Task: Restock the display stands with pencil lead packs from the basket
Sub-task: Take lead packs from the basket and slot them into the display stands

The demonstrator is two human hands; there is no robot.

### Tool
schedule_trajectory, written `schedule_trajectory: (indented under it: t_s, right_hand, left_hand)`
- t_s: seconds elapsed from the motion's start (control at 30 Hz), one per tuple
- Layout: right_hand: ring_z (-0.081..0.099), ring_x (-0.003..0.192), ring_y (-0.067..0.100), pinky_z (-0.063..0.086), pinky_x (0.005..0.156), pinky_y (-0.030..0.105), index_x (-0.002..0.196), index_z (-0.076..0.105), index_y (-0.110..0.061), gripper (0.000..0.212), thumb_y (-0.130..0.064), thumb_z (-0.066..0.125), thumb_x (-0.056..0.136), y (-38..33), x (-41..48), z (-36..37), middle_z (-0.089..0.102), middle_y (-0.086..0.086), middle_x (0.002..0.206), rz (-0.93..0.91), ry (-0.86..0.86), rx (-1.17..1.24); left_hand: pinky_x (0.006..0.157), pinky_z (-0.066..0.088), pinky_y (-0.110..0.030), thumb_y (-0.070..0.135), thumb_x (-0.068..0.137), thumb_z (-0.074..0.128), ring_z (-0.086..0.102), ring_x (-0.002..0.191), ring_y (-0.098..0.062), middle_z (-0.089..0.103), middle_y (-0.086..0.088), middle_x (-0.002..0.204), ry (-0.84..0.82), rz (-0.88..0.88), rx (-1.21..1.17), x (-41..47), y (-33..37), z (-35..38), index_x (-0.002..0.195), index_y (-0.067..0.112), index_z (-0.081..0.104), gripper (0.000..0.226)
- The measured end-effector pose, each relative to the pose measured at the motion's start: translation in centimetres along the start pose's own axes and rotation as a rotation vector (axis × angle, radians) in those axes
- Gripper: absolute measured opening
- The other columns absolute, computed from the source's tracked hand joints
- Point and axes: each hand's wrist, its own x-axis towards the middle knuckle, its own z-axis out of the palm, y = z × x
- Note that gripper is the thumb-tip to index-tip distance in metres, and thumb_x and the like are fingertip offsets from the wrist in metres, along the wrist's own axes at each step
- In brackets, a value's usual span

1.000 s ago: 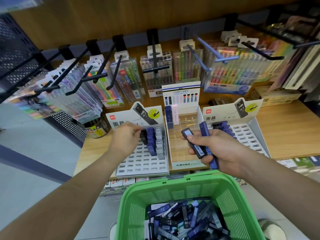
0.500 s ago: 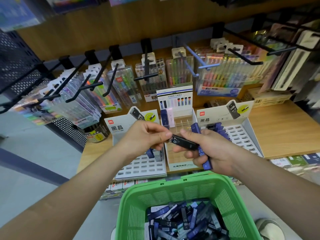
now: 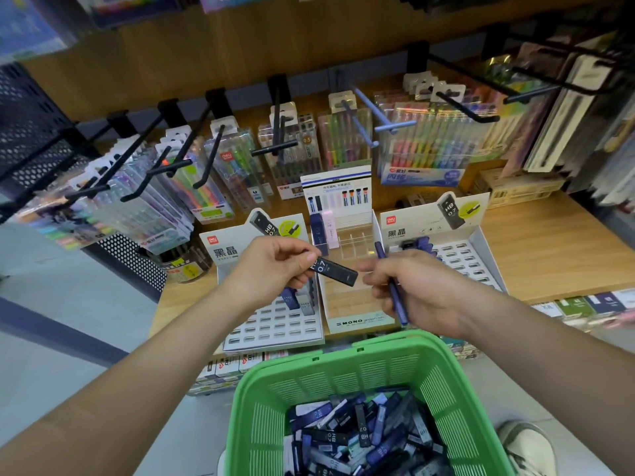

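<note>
Pinching black pack (image 3: pixel 335 268), left hand (image 3: pixel 271 266); gripping blue pack (image 3: pixel 400 305), right hand (image 3: pixel 424 290).

A light wooden shelf (image 3: pixel 549 249) backed by a wood panel (image 3: pixel 206 63); black peg hooks (image 3: pixel 161 166) carry clear pen packs (image 3: pixel 426 149); a black perforated metal panel (image 3: pixel 31 125) stands left, over pale grey floor (image 3: pixel 68 304)

We see packs of coloured pens (image 3: pixel 237 166) hanging from black hooks (image 3: pixel 275 148) above a wooden shelf (image 3: pixel 549 249); a perforated black panel (image 3: pixel 27 132) at left, a pale shoe (image 3: pixel 525 448) lower right.
</note>
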Motion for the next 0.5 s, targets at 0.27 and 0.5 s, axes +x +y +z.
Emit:
schedule_trajectory:
  t_s: [0.27, 0.5]
  right_hand:
    - [0.066, 0.055, 0.015, 0.051, 0.046, 0.019, 0.101, 0.062, 0.002, 0.010, 0.005, 0.056, 0.094, -0.5, -1.8, -7.1, 0.069, 0.013, 0.073, -0.014, 0.164, 0.059]
    - [0.046, 0.043, 0.010, 0.031, 0.035, 0.016, 0.096, 0.059, -0.007, 0.010, -0.006, 0.050, 0.100, -0.2, -2.7, -11.8, 0.066, 0.006, 0.067, -0.043, 0.344, 0.008]
  left_hand:
    - [0.066, 0.059, -0.027, 0.007, 0.089, 0.065, 0.067, 0.063, -0.011, 0.069, -0.001, 0.070, 0.031, 0.165, 0.235, 2.4, 1.0, 5.2, 0.088, 0.017, 0.066, 0.010]
    - [0.074, 0.046, -0.021, 0.024, 0.083, 0.073, 0.060, 0.077, -0.007, 0.072, 0.007, 0.088, 0.089, 0.403, 0.639, 7.6, 0.7, 12.3, 0.095, 0.023, 0.075, 0.012]
